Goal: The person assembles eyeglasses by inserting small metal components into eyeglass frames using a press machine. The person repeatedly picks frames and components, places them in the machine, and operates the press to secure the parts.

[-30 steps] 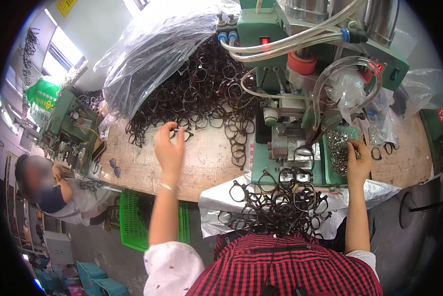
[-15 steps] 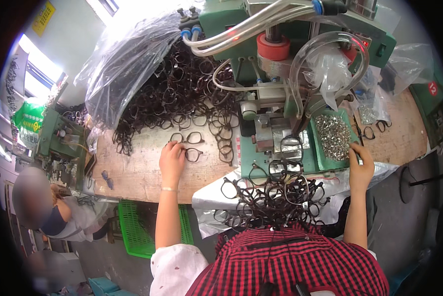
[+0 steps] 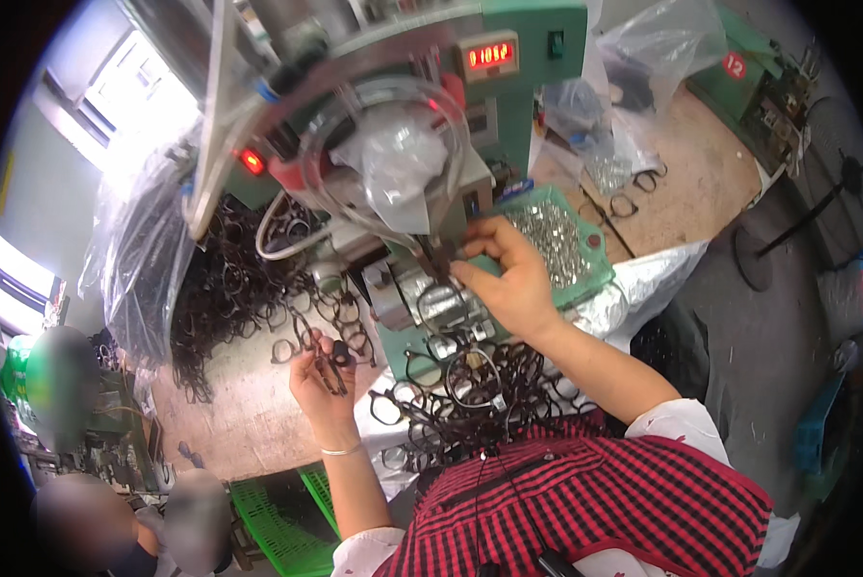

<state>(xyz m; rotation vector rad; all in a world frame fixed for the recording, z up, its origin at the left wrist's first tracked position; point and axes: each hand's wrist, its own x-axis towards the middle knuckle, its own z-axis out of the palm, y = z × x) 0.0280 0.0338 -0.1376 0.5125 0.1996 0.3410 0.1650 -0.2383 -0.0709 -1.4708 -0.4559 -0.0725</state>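
My left hand [image 3: 324,387] is raised over the table with its fingers closed on a dark eyeglass frame [image 3: 333,373]. At the green press machine [image 3: 508,125], my right hand [image 3: 510,281] has its thumb and fingers curled in close to the metal tooling. Whatever is between those fingertips is too small to make out. Just beyond that hand, a green tray [image 3: 600,264] holds many small shiny metal parts [image 3: 547,240]. A pile of dark eyeglass frames [image 3: 480,385] lies in front of the machine, close to my red checked apron [image 3: 566,490].
A large heap of dark frames [image 3: 229,288] spreads across the table's left side, under clear plastic sheeting [image 3: 138,250]. Loose frames [image 3: 624,204] lie at the right. Below the table edge stands a green basket [image 3: 278,529]. Other people are at the lower left.
My left hand has lifted an eyeglass frame off the table. My right hand has moved left from the tray's edge to the machine's tooling. The view has turned toward the right.
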